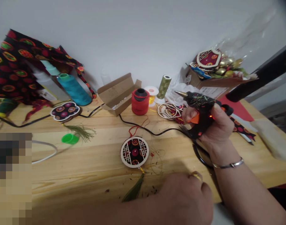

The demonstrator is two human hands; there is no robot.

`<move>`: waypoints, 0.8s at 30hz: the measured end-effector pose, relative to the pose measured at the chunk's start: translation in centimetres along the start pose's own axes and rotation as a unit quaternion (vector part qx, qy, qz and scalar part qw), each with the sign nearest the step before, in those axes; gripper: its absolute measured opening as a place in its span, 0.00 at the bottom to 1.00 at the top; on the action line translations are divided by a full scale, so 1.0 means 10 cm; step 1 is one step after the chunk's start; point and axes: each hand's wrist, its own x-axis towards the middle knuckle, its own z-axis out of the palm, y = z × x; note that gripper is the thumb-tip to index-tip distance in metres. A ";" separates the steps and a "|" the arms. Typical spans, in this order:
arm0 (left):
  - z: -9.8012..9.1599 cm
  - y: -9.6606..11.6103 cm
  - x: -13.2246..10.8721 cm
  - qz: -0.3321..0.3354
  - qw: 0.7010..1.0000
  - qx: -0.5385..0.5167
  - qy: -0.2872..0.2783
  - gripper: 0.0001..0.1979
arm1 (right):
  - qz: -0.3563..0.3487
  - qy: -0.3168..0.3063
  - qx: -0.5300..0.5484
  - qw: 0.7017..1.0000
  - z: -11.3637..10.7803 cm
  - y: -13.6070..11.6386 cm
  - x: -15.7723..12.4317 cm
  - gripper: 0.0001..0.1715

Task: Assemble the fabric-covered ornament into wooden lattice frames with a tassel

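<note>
Table edge (251, 184) (wood) beside left hand (182, 200)

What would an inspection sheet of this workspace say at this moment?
surface: wooden table, dark debris scattered on it
job's things: round wooden medallion lying flat, green tassel attached by yellow thread
clutter: red thread spool, teal thread cone, open cardboard box, patterned fabric
grippers: right hand grips a hot glue gun; left hand sits beside the tassel, fingers on something yellow
cables: black cord runs across the table to the gun
surroundings: white wall behind the table
</note>
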 end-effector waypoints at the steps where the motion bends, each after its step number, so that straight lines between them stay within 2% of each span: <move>1: 0.05 0.00 0.07 0.003 1.000 0.008 0.030 0.05 | -0.002 -0.001 0.003 1.000 0.00 0.00 0.00 0.20; 3: 0.12 -0.01 0.21 -0.008 0.999 0.006 0.053 0.10 | -0.003 -0.005 0.012 1.000 0.01 0.00 0.00 0.20; 5: 0.15 -0.01 0.34 -0.040 0.998 -0.027 0.037 0.13 | -0.010 -0.008 0.018 1.000 0.02 -0.01 0.00 0.21; 8: 0.11 0.00 0.47 -0.058 0.996 -0.059 0.013 0.11 | -0.008 0.003 0.006 1.000 0.02 -0.02 -0.01 0.21; 11: 0.00 0.06 0.54 -0.075 0.994 -0.065 -0.045 0.11 | 0.003 0.019 0.002 1.000 0.01 -0.02 -0.02 0.21; 15: -0.07 0.11 0.59 -0.088 0.987 -0.074 -0.114 0.13 | 0.007 0.011 0.020 1.000 0.02 -0.02 -0.02 0.20; 18: 0.00 0.09 0.62 -0.074 0.987 -0.087 -0.111 0.13 | 0.002 0.008 0.032 0.999 0.03 -0.02 -0.02 0.19; 21: 0.15 0.05 0.65 -0.067 0.990 -0.091 -0.088 0.12 | -0.001 0.009 0.045 0.999 0.04 -0.02 -0.01 0.18; 24: 0.31 0.05 0.65 -0.055 0.995 -0.067 -0.038 0.10 | 0.004 0.011 0.046 0.999 0.04 0.00 -0.01 0.19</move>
